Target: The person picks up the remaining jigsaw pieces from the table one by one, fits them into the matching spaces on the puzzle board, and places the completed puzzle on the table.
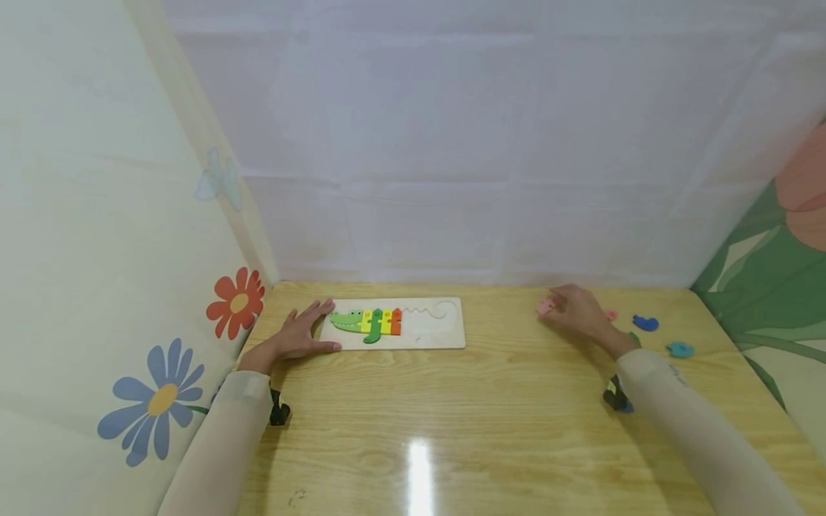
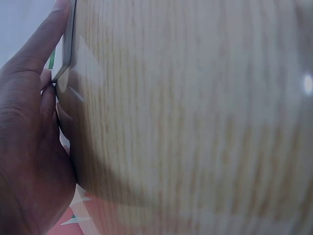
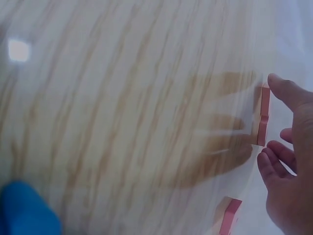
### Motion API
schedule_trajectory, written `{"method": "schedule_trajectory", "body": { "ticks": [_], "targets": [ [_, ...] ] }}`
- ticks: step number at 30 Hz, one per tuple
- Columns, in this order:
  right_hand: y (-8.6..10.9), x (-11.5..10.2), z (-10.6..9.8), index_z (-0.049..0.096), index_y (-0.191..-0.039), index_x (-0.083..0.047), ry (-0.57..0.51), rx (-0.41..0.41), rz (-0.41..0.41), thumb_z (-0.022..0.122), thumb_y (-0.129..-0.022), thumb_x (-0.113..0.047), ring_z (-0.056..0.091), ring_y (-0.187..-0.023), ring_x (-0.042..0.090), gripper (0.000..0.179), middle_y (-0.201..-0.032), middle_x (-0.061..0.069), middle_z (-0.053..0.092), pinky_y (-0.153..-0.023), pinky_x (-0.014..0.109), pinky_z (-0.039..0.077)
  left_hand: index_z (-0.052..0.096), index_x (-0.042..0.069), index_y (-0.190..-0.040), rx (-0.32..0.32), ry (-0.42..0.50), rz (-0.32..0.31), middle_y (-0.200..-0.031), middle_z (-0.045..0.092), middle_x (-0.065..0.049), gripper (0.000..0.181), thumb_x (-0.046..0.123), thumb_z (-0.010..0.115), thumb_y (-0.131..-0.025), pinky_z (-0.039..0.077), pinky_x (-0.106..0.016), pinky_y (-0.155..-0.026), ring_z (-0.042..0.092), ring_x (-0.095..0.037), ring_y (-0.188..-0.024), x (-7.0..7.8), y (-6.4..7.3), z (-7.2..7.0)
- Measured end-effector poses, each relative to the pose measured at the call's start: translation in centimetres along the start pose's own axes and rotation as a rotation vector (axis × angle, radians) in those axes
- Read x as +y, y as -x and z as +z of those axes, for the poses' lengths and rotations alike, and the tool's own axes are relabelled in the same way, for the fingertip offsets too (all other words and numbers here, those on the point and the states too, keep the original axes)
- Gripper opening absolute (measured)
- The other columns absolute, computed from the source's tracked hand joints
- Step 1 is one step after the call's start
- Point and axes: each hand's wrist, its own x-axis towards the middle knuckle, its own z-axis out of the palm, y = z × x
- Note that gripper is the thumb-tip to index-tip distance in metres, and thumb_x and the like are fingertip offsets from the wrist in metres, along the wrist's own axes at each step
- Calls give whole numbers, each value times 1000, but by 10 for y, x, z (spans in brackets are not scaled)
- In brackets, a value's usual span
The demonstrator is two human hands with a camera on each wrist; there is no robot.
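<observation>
In the head view a pale wooden puzzle board lies flat at the back left of the table. Its left part holds a crocodile puzzle of green, yellow and orange pieces; on the right an outlined tail recess shows bare wood. My left hand rests at the board's left end, fingers spread along the far corner and thumb on the near edge. Further right, my right hand pinches a pink puzzle piece. The right wrist view shows this pink piece on edge between thumb and fingers.
Right of my right hand lie another pink piece, a dark blue piece and a teal piece. A green piece is partly hidden by the right wrist. Fabric walls enclose the table at back and sides.
</observation>
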Motion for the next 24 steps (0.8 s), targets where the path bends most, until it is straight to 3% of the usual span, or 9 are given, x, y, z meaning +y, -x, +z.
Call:
{"method": "schedule_trajectory", "body": {
  "ticks": [15, 24],
  "targets": [
    [-3, 1, 5, 64, -132, 16, 21, 34, -24, 84, -88, -24, 64, -117, 54, 63, -126, 36, 67, -103, 65, 50, 27, 1, -166, 1, 2, 4, -174, 20, -23, 115, 63, 81, -85, -4, -73, -123, 10, -48, -161, 1, 0, -1],
    [-7, 0, 9, 64, -133, 14, -16, -10, -32, 83, -91, -19, 64, -118, 50, 56, -126, 33, 68, -106, 64, 49, 26, 2, -167, -10, -8, -17, -175, 18, -23, 115, 63, 80, -85, -4, -72, -124, 8, -48, -161, 1, 0, 0]
  ]
}}
